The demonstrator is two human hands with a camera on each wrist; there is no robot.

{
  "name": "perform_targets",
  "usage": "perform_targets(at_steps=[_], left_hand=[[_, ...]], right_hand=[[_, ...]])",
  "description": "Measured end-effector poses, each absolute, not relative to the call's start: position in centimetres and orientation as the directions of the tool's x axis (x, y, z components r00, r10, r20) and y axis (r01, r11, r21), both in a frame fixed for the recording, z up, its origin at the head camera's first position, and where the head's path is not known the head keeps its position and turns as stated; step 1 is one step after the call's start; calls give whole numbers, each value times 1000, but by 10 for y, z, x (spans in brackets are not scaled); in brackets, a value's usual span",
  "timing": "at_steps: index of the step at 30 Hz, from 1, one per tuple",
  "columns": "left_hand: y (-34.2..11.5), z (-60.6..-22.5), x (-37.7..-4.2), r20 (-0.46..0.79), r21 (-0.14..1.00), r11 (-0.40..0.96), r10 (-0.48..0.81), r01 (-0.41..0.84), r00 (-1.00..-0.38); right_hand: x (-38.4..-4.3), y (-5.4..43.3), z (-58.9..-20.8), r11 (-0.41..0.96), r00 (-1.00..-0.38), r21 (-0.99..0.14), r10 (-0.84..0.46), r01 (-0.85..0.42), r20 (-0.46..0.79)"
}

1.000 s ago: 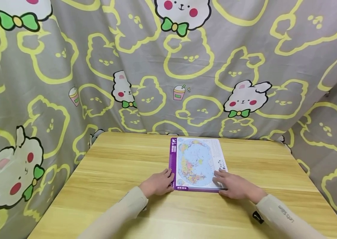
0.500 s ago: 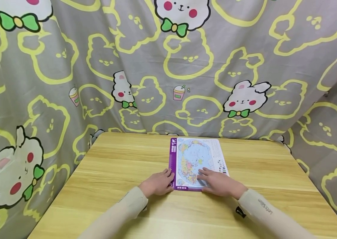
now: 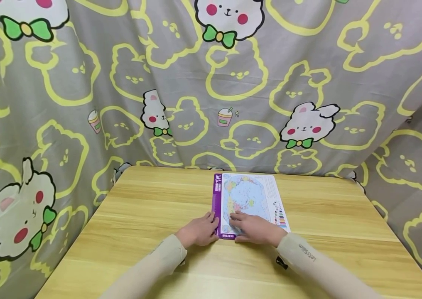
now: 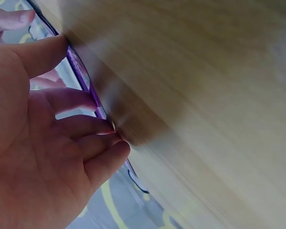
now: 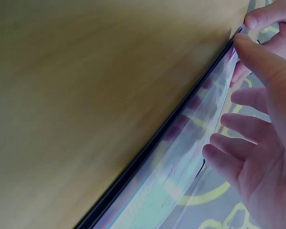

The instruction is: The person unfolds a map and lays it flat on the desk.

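A flat, glossy world map sheet (image 3: 259, 191) with a purple border lies on the wooden table, its thickness hard to judge. My left hand (image 3: 197, 229) rests at its lower left edge, fingertips against the purple border. In the left wrist view those fingers (image 4: 71, 99) are lightly bent along the map's edge (image 4: 77, 67). My right hand (image 3: 257, 229) is over the map's lower left part, thumb at the near edge. The right wrist view shows its fingers (image 5: 245, 126) spread and fairly straight above the shiny surface (image 5: 167, 176), with nothing gripped.
The wooden table (image 3: 151, 199) extends around the map on all sides. A grey curtain (image 3: 185, 74) with yellow outlines and white rabbits hangs behind and beside the table. A small black object (image 3: 281, 262) shows beneath the right sleeve cuff.
My right hand has slid left across the map from its lower right corner, uncovering the coloured print there. The left hand and the map stay in place.
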State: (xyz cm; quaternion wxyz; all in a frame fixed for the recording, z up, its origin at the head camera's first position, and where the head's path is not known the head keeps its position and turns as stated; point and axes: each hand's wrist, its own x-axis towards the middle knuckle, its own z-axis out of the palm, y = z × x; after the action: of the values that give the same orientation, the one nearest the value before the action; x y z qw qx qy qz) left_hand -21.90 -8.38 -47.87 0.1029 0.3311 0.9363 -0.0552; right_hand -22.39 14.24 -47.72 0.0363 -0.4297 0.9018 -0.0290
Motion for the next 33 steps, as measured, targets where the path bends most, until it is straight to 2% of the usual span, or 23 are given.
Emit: perform_targets(at_steps=[10,19,33], left_hand=[[-83,-477,-217,-229,-26,776,609,630,-760],[-82,-476,-218,-238,-61,775,600,629,-764],[-82,-478,-218,-241,-81,778,591,623,-770]], right_hand=[[-226,122,-480,620,-614,-79,-784,-781,-85],[-227,116,-481,623,-616,-60,-780,-780,-107],[-226,120,-479,580,-580,15,-812,-814,-66]])
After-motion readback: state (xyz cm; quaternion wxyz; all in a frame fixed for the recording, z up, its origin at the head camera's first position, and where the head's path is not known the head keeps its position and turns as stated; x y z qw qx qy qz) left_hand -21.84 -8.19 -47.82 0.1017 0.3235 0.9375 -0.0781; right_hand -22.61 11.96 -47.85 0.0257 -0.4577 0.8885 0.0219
